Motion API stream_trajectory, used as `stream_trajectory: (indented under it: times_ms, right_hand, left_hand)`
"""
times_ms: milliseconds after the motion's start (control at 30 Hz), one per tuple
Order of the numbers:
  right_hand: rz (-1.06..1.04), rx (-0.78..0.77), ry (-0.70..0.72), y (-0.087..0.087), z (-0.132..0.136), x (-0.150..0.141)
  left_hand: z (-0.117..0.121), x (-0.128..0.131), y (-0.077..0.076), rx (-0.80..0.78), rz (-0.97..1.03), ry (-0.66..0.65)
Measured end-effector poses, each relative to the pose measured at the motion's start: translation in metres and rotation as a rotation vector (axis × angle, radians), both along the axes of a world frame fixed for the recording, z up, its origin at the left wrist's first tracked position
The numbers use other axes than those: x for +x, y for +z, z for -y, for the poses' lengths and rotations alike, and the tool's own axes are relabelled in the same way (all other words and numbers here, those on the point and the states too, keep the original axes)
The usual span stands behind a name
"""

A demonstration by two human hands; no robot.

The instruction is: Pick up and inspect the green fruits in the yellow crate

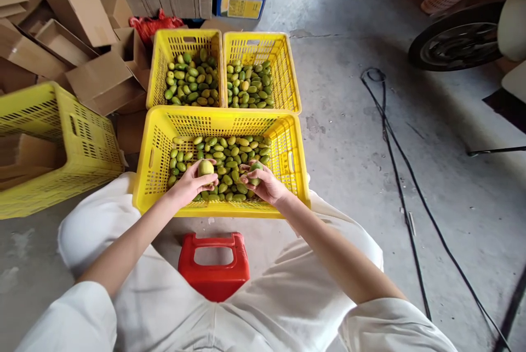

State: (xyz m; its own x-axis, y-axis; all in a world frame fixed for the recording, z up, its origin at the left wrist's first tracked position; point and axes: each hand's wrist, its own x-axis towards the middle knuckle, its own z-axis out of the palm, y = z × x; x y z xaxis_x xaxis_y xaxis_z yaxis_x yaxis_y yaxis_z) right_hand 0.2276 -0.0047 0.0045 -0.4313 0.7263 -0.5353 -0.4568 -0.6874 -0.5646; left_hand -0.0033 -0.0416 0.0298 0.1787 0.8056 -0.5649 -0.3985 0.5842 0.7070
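Note:
My left hand (191,183) is closed round a pale yellow-green, mango-like fruit (206,167), held just above the near yellow crate (222,210). A darker green mango-like fruit (255,170) sits in my right hand (269,185), with the fingers curled about it. Both hands are over the opening of this crate, apart from each other. Below them lies a layer of oval green and yellowish fruits (235,154) on the crate's floor. The undersides of the two held fruits are hidden by my fingers.
Behind stand a left yellow crate (150,75) and a right yellow crate (296,80), both holding similar fruits. Another yellow crate (92,127) with cardboard stands left, near opened boxes (104,80). A red stool (213,280) is between my legs; a black cable (405,193) lies right.

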Motion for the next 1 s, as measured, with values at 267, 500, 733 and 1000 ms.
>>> stream_trajectory:
  times_ms: [267,500,733,1000]
  right_hand:
    - [-0.02,-0.019,0.048,0.0036,-0.0024,-0.001]
    - [-0.08,-0.025,0.098,-0.0001,-0.0007,-0.0031]
    - [0.024,-0.005,-0.012,0.0007,0.0027,-0.0033]
    - [-0.057,-0.075,-0.037,-0.0021,-0.0031,0.0002]
  left_hand:
    - [0.0,-0.0009,-0.0008,-0.029,0.152,0.0]
    - [-0.0007,-0.0004,-0.0045,-0.059,0.162,0.046]
    - [-0.0034,-0.0026,-0.0012,-0.09,0.145,0.138]
    - [-0.0061,-0.0019,0.0019,-0.105,0.182,0.128]
